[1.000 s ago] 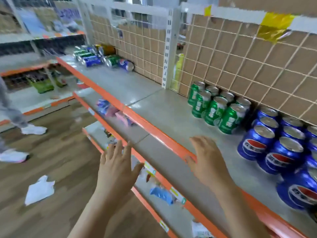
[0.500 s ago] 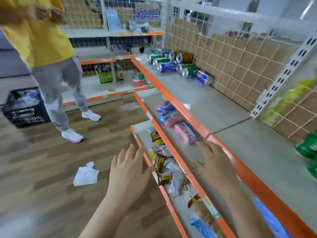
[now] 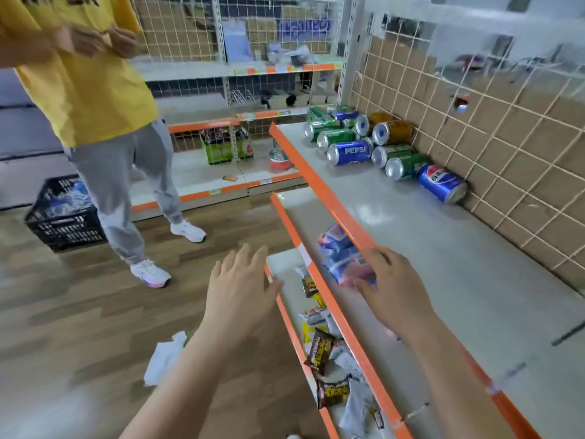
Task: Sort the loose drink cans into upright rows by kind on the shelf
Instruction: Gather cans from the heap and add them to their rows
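Cans (image 3: 349,152) are heaped on their sides at the far end of the shelf (image 3: 443,248), against the mesh (image 3: 506,147). The left grip (image 3: 240,289) and right grip (image 3: 392,289) are held spread and empty, well apart from them.

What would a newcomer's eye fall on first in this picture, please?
Green, blue and amber drink cans lie toppled in a heap at the far end of the top shelf. At upper left stands a person in a yellow shirt. Nearest, the left hand and right hand hover open and empty.
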The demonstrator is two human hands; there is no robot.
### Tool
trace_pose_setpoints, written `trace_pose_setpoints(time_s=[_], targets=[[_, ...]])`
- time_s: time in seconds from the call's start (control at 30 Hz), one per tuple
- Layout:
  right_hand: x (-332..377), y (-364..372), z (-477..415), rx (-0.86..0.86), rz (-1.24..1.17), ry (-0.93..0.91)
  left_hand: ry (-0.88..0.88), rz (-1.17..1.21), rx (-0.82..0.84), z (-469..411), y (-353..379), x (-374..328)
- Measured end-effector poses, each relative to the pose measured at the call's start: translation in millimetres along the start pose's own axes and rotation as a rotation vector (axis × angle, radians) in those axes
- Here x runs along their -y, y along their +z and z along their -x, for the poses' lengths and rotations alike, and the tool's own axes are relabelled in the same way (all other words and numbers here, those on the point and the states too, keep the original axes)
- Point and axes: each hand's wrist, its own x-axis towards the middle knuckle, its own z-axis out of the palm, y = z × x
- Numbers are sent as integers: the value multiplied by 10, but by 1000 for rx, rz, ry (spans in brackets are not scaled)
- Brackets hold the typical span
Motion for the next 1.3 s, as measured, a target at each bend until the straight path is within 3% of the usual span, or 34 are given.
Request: trace_pose_setpoints(time_s=[0.2, 0.37, 0.77, 1.03, 1.3], targets=[[-59, 159, -959, -26, -9, 30, 1, -58, 36, -1000, 10, 135], [-95, 398, -1649, 66, 45, 117, 29, -48, 77, -1834, 58, 306], [117, 742, -3145, -33, 87, 399, 356, -61, 96, -4052, 9, 716], [-158, 808, -3914, -123, 94, 575, 514, -73, 87, -5202, 158, 391], [-404, 879, -4256, -97, 193, 709, 685, -58, 145, -5996, 331, -203]])
